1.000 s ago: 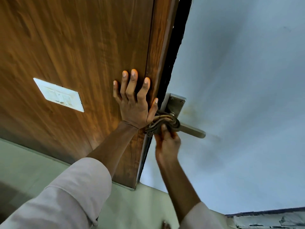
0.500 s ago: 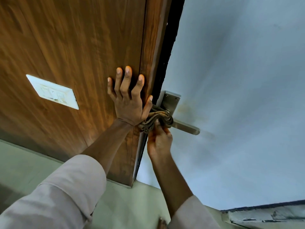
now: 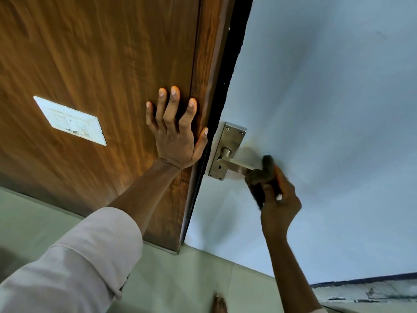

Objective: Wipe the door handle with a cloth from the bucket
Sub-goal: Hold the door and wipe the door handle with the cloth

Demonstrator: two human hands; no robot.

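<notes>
Since the earlier frame the right hand (image 3: pixel 278 199), gripping the dark crumpled cloth (image 3: pixel 261 177), slid from the base to the tip of the silver metal lever handle (image 3: pixel 234 164) at centre, so wiping seems nearly done, while the left hand (image 3: pixel 176 136) rests open on the brown wooden panel (image 3: pixel 101 64).

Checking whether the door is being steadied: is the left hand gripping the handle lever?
No, the left hand lies flat and open on the wooden door, clear of the handle lever.
</notes>
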